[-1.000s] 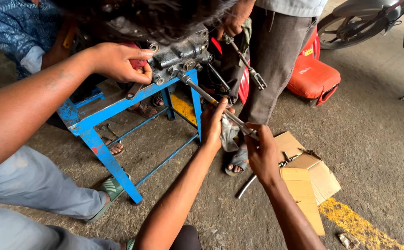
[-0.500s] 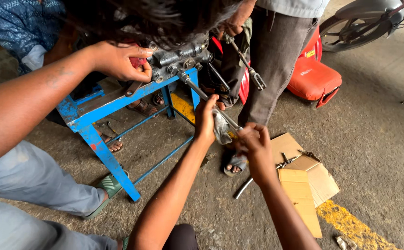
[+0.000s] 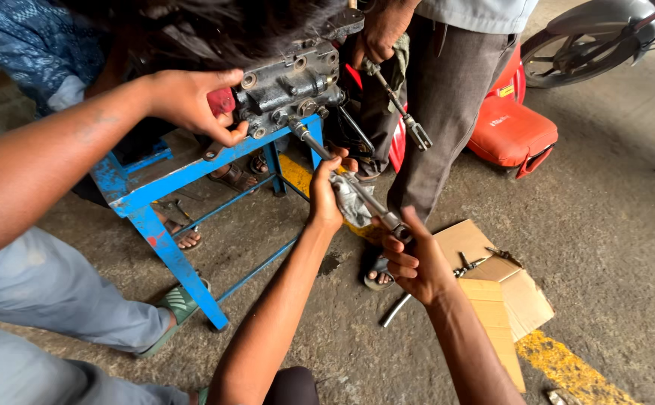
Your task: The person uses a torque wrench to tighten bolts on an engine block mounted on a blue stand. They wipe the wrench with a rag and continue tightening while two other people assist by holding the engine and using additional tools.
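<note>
Your left hand (image 3: 326, 196) has its fingers wrapped round a grey rag (image 3: 351, 201) on the long steel rod (image 3: 342, 176), just left of centre frame. Your right hand (image 3: 416, 259) pinches the rod's lower end, fingers curled tight about its tip. The rod runs up and left into the grimy metal valve block (image 3: 290, 86), which sits on the blue steel stand (image 3: 164, 187) at upper centre. By the look of it, the rod is seated in the block and the job is mid-way: wiping or working the shaft, with nothing pulled free yet.

Room is tight. Another person's hand (image 3: 192, 105) steadies the block from the left, and a standing person's trouser legs (image 3: 440, 105) crowd the upper right. Below your right hand lie flattened cardboard (image 3: 507, 292) with small tools and a loose bar (image 3: 395, 309) on the concrete. Open floor lies to the lower left.
</note>
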